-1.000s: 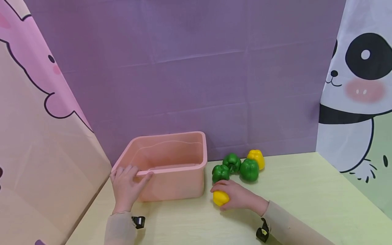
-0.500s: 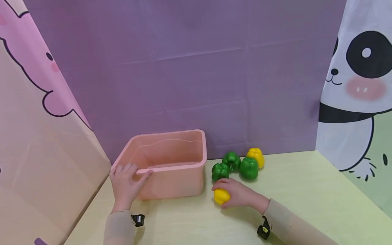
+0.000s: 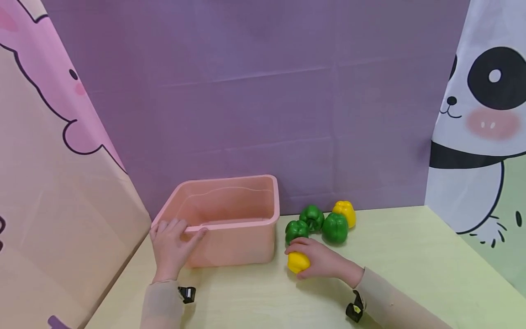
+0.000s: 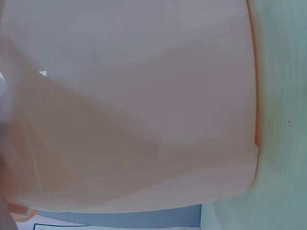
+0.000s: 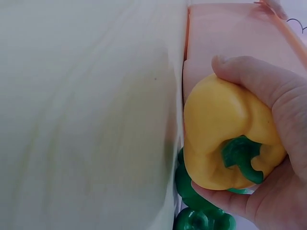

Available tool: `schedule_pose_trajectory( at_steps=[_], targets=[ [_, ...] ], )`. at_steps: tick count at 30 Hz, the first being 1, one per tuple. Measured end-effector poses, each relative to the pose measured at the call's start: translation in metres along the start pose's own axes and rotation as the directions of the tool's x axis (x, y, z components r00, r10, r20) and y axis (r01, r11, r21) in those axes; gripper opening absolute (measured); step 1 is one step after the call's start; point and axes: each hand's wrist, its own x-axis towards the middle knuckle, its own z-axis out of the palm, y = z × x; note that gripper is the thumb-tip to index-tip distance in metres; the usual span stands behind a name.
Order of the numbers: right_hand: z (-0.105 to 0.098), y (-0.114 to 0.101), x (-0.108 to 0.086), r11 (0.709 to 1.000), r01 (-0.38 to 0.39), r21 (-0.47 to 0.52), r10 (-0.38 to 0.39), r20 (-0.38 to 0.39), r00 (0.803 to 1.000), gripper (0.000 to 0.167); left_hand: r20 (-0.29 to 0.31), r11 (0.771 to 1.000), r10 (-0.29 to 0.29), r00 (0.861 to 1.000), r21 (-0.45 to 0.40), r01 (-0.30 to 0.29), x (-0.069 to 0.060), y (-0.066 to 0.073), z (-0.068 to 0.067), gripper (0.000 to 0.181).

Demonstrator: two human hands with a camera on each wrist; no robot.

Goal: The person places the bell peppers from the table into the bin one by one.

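A pink plastic bin stands at the left of the table, its inside facing up. Over its near left rim the left hand is hooked, fingers inside and thumb along the edge. The right hand grips a yellow bell pepper right of the bin; in the right wrist view the pepper's green stem shows between thumb and fingers. Just behind that hand sit green bell peppers in a cluster, with another yellow bell pepper at their back right. The left wrist view holds mostly the bin's outer wall.
A pale wooden table carries everything. Purple cloth hangs along the back edge. Printed panels close off both sides, with a pink figure at left and a panda at right.
Both hands keep their places on the bin rim and the yellow bell pepper. Only a slight shift of the head view is visible.
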Motion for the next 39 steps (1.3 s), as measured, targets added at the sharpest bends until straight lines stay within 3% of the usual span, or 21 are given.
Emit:
schedule_pose_trajectory(
  at_steps=[14, 21, 39],
  targets=[
    [-0.014, -0.003, 0.003, 0.999, 0.004, -0.049, -0.005, -0.021, 1.0, 0.054, -0.025, 1.0, 0.024, 0.999, -0.005, -0.024, -0.002, 0.001, 0.002, 0.043],
    [-0.023, -0.006, 0.006, 0.999, 0.031, -0.045, -0.032, -0.035, 0.999, 0.052, -0.032, 1.0, 0.022, 0.999, -0.016, -0.022, -0.001, 0.001, 0.002, 0.042],
    [-0.046, -0.009, 0.011, 0.999, 0.014, -0.037, -0.017, -0.086, 0.996, 0.056, -0.035, 1.0, 0.024, 0.999, -0.009, -0.024, 0.0, 0.0, 0.001, 0.044]
  ],
)
